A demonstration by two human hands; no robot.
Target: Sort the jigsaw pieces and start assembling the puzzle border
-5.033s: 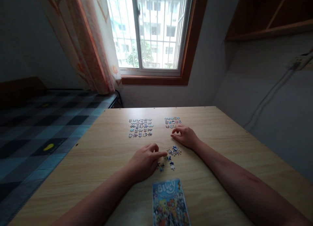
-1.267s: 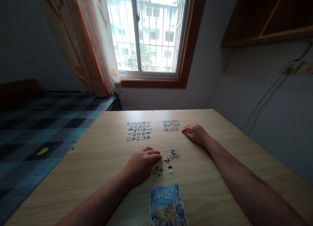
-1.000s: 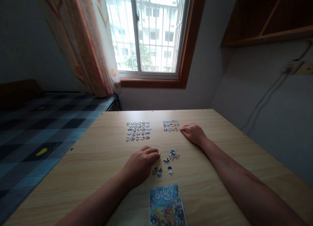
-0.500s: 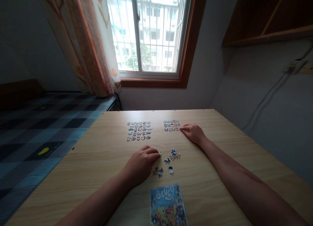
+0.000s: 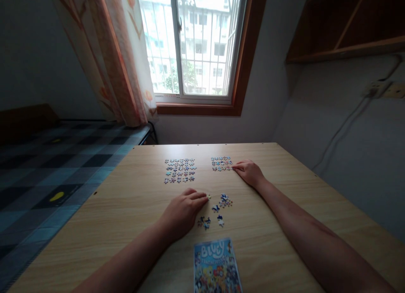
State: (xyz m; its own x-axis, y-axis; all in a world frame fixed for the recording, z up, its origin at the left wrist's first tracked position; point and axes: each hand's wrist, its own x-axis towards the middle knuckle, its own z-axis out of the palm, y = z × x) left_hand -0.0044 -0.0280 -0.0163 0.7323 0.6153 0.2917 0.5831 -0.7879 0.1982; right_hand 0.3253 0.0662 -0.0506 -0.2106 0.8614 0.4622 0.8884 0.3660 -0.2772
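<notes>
Small jigsaw pieces lie on a wooden table. My left hand rests curled on the table, its fingertips pinched on a small piece beside a loose heap of pieces. My right hand reaches farther out, fingers closed, its tips at the right edge of a small laid-out group of pieces. A larger grid of spread pieces lies to the left of that group. A "Bluey" puzzle picture card lies at the near edge.
A bed with a dark checked cover stands along the table's left side. A window with a curtain is behind the table. A wall with a cable and socket runs along the right, under a wooden shelf.
Five seconds ago my right hand was nearer the loose heap; it has moved out to the small laid-out group. In the last second both hands have hardly moved.
</notes>
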